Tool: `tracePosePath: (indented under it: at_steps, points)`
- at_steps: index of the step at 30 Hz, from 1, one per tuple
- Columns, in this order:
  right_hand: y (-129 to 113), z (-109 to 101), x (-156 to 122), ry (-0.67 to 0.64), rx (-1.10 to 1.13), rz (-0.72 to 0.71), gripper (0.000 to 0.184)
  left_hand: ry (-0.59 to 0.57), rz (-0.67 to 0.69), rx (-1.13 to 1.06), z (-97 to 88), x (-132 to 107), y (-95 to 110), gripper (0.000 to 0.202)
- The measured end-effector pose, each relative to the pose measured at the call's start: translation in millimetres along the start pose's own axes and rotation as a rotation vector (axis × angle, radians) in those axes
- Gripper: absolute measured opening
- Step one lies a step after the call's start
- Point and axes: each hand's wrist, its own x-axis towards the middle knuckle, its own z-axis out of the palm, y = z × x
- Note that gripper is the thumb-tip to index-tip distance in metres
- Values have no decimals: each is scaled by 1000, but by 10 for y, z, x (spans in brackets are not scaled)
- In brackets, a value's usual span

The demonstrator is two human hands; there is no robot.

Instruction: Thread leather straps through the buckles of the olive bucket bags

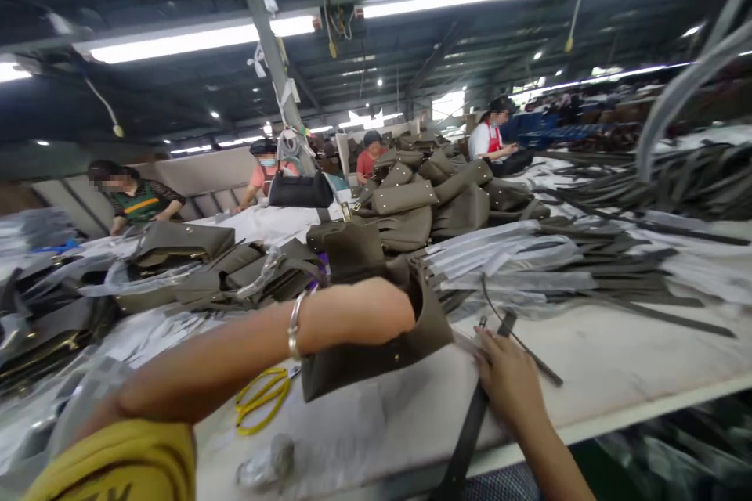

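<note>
Perhaps steadying it, left hand reaches inside bag; right hand covers strap at bag's four o'clock; grips indiscernible.

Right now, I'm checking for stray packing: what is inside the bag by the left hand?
The left hand is at the mouth of the bag, its fingers hidden. Beside it, a dark strip of interior shows; the bottom and any contents are covered.

Olive-brown, yellow, white dominate

Bag: olive-brown, gold-toned stud. Strap: dark olive-brown. Scissors: yellow handles. Sleeve: mustard yellow, dark lettering. Bracelet: silver. Tabletop: off-white. Distant handbag: black. Far-left worker's apron: dark green, orange stripe. Right worker's apron: red.
</note>
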Motion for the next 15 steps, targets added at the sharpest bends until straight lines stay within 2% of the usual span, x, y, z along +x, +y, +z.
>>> tracePosePath:
  at_steps: [1, 3, 5, 7, 10, 12, 13, 15]
  points:
    - [-27, -59, 7, 56, 41, 22, 37, -110, 70, 93, 215, -65, 57, 20]
    - [-144, -234, 20, 160, 200, 27, 34, -194, 112, 171, 583, -171, 139, 21]
    - [-353, -453, 50, 195, 396, -8, 33, -136, 106, 172, 840, -252, 198, 18]
    - [-625, -645, 110, 135, 534, -89, 32, -28, 108, 142, 988, -312, 249, 15]
    - [-1003, -754, 230, 27, 600, -191, 41, 86, 98, 88, 1054, -398, 310, 12]
    - [-1147, -706, 308, -8, 570, -194, 50, 148, 72, 26, 1017, -497, 319, 7]
    - [-1179, -665, 343, -9, 547, -177, 52, 203, 56, -24, 980, -567, 307, 11]
    - [-1178, -587, 401, 21, 499, -127, 52, 416, -33, -141, 885, -741, 242, 17]
